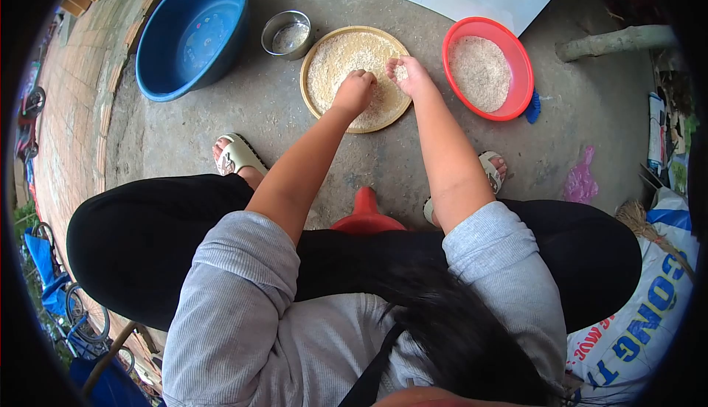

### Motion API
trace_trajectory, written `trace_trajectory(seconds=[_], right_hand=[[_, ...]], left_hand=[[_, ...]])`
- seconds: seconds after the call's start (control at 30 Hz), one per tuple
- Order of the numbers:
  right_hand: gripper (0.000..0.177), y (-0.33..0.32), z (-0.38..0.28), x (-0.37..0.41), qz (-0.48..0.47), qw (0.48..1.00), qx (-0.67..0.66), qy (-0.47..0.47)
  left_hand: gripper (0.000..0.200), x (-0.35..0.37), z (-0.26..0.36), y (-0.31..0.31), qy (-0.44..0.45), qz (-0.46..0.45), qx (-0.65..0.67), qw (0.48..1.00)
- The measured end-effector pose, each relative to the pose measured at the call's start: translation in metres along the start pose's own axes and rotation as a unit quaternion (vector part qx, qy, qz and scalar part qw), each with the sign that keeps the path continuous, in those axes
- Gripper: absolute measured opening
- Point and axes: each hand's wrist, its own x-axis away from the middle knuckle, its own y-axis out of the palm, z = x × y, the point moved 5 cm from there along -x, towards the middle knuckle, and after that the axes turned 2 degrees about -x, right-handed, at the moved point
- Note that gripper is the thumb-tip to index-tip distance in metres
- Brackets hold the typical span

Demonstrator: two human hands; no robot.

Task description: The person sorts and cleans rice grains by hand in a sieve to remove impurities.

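A round woven winnowing tray [305, 86] lies on the ground ahead of me, with pale rice grains [361, 49] spread over it. My left hand [355, 91] is over the tray's middle, its fingers curled in and pointing down at the grains. What those fingers hold, if anything, is hidden. At the tray's right edge, my right hand [411, 79] is turned palm up and cupped around a small heap of rice [400, 73].
Right of the tray stands a red plastic basin [522, 75] holding rice. A small metal bowl [306, 40] with some grains and a large blue tub [151, 60] are to the left. A pink plastic bag [581, 178] and a printed sack [634, 326] lie at right.
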Motion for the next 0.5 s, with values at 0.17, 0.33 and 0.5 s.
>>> trace_trajectory(seconds=[0.17,0.33,0.5], right_hand=[[0.025,0.003,-0.001,0.001,0.006,1.000,0.011,-0.004],[0.023,0.000,0.002,-0.007,-0.006,1.000,-0.005,0.001],[0.022,0.000,0.003,-0.010,-0.006,1.000,-0.011,-0.007]], left_hand=[[0.011,-0.001,0.010,-0.002,0.022,-0.024,0.054,0.998],[0.014,0.019,0.022,0.006,0.134,-0.027,-0.041,0.990],[0.017,0.028,0.024,0.012,0.177,-0.040,-0.104,0.978]])
